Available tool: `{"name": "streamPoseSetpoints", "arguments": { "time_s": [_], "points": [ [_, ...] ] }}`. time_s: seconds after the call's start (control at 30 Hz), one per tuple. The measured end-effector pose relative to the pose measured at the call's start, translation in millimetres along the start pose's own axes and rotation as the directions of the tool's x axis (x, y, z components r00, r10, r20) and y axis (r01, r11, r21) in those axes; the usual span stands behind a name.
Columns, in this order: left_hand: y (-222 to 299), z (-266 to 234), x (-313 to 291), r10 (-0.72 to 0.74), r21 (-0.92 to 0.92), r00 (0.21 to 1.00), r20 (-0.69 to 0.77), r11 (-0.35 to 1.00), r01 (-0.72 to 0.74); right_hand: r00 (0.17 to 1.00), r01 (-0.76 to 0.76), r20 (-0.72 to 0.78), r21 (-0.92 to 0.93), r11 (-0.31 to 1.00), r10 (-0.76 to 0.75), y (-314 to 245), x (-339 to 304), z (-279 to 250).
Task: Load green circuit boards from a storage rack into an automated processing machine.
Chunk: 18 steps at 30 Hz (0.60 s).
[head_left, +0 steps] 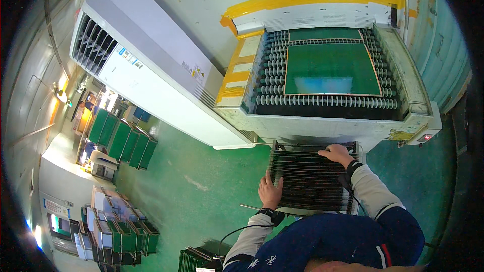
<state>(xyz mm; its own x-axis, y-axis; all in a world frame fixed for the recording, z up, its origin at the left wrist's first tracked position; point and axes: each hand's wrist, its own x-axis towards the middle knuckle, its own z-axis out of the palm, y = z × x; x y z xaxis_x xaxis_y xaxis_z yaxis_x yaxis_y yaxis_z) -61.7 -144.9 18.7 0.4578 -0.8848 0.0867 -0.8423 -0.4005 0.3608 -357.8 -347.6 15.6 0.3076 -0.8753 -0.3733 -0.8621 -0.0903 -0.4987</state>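
Slotted rack, lower right of centre in the head view, stands just below the roller conveyor; dark parallel edges run across it. Left hand lies at its left edge, fingers and thumb spread; whether it grasps the rail, cannot tell. Right hand is at the rack's upper right, fingers bent down; grip on a slat or panel edge not resolvable. Progress, as judged: one large green panel and a partly visible rear panel lie on the rollers, upper right, both still outside the rack; slot filling unclear.
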Motion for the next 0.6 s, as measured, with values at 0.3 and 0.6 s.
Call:
{"name": "streamPoseSetpoints", "arguments": {
  "time_s": [0.3, 0.6],
  "points": [
    [-0.3, -0.3, 0.0, -0.005, -0.007, 1.000, 0.007, 1.000, 0.005, 0.999, -0.007, 0.043, 0.018, 1.000, 0.006, -3.3, -3.5, -8.3],
    [1.8, -3.2, 0.5, -0.002, -0.011, 1.000, 0.016, 1.000, 0.002, 0.998, -0.016, 0.057, 0.006, 1.000, 0.016, -5.5, -5.2, -11.3]
  ]
}}
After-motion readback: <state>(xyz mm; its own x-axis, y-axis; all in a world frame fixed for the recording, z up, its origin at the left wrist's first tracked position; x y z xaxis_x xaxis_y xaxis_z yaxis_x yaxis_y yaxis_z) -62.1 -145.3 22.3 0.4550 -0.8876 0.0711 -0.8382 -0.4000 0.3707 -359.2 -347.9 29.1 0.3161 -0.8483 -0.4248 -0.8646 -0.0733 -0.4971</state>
